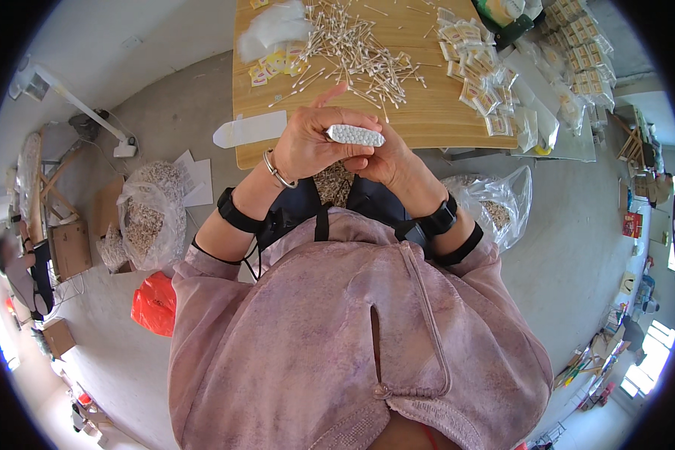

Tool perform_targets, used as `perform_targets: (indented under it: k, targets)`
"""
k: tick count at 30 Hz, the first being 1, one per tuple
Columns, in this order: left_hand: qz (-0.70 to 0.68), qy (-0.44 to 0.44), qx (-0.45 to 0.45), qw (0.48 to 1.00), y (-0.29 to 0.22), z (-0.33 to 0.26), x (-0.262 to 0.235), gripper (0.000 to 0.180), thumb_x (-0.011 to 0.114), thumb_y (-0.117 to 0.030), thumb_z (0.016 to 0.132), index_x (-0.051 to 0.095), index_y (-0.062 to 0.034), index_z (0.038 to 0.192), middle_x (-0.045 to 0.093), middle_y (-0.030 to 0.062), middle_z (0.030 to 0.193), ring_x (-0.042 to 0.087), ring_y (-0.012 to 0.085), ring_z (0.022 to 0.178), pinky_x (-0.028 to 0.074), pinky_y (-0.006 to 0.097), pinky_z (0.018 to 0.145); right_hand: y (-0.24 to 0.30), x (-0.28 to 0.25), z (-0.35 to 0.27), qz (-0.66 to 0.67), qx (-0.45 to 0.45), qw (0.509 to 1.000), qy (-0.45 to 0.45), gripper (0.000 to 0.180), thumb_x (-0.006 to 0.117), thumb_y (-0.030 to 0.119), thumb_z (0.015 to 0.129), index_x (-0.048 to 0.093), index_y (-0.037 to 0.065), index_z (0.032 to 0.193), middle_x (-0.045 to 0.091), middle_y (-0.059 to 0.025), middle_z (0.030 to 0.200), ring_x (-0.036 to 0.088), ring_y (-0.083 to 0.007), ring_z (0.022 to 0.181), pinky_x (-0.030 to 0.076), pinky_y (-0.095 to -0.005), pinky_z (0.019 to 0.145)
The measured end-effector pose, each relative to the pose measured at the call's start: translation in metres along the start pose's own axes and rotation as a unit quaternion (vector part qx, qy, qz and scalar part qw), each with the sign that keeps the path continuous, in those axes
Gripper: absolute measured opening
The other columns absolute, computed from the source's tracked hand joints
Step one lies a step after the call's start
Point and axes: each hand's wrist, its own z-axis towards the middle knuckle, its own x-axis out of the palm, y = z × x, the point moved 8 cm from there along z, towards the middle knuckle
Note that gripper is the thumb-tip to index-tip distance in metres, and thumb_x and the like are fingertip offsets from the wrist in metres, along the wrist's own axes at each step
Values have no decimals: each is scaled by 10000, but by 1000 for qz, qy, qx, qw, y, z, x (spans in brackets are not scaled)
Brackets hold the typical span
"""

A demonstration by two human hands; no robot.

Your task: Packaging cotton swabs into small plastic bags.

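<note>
Both my hands are closed around a tight bundle of cotton swabs (355, 135), its white tips turned up in an even block. My left hand (307, 135) grips the bundle's left end, thumb in front and fingers behind. From the other side my right hand (391, 159) wraps the bundle; its fingertips are partly hidden. Beyond them, on the wooden table, lies a loose heap of cotton swabs (352, 45). More swabs (334, 184) are heaped below my hands, between my legs. A white paper strip (251, 130) rests at the near left table edge.
Small yellow printed packets (277, 64) and crumpled clear plastic (274, 31) lie on the table's left. Several packed swab bags (480, 71) are piled on its right. Large clear sacks of swabs stand on the floor, one left (154, 214), one right (502, 206). An orange-red bag (155, 304) lies nearby.
</note>
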Motion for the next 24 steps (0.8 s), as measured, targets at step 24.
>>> perform_targets:
  k: [24]
  targets:
    - [-26,20,-42,999,-13,5,-5,250,781,-117,681,717,-91,921,707,32,891,650,90,745,288,395,1079,3,-3,-10,-113,-24,991,-74,248,453,299,935,575,83,940,621,-35,773,574,-89,491,395,-203,302]
